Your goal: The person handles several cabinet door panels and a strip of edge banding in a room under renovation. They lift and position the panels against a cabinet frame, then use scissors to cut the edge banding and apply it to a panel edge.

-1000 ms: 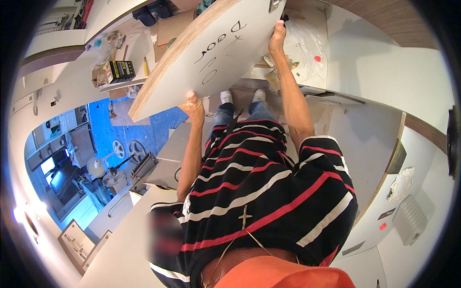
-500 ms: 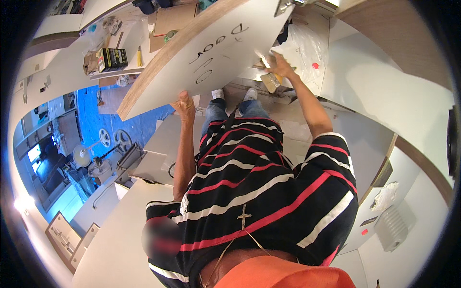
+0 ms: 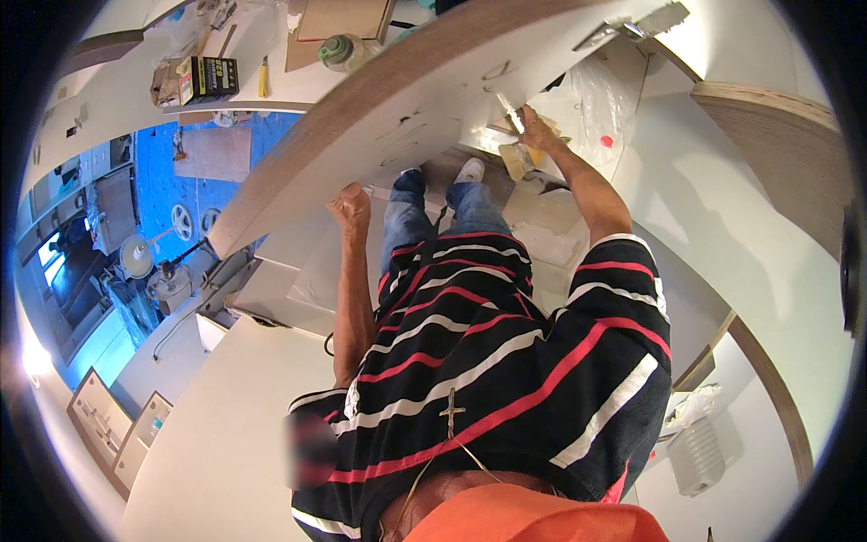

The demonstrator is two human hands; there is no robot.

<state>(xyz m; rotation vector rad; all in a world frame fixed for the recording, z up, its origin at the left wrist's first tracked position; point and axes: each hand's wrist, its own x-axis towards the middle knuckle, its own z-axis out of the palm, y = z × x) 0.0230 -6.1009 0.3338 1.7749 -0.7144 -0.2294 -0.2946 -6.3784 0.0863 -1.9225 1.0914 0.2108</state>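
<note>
A white cabinet door (image 3: 452,108) with a wood-grain edge hangs tilted across the upper middle, handwritten marks on its face. My left hand (image 3: 350,210) is closed at its lower edge, the fingers partly hidden by the panel. At the door's far-right side, my right hand (image 3: 540,132) has its fingers curled by a metal hinge (image 3: 510,112). A second hinge (image 3: 632,27) sticks out from the door near the top. Just below the right hand shows a wide paintbrush (image 3: 517,161) with pale bristles; whether the fingers touch it is unclear.
White cabinet walls (image 3: 686,163) with wood-grain edges enclose the right side. Clear plastic sheeting (image 3: 601,104) lies beyond my right hand. The left-hand worktop holds a black and yellow box (image 3: 212,79), a yellow knife (image 3: 263,78) and a green-capped bottle (image 3: 339,52). Machinery (image 3: 167,271) stands at left.
The door has swung so that its face is seen more edge-on, and its wood-grain edge looks broader. My hands stay at it. The whole view has shifted slightly.
</note>
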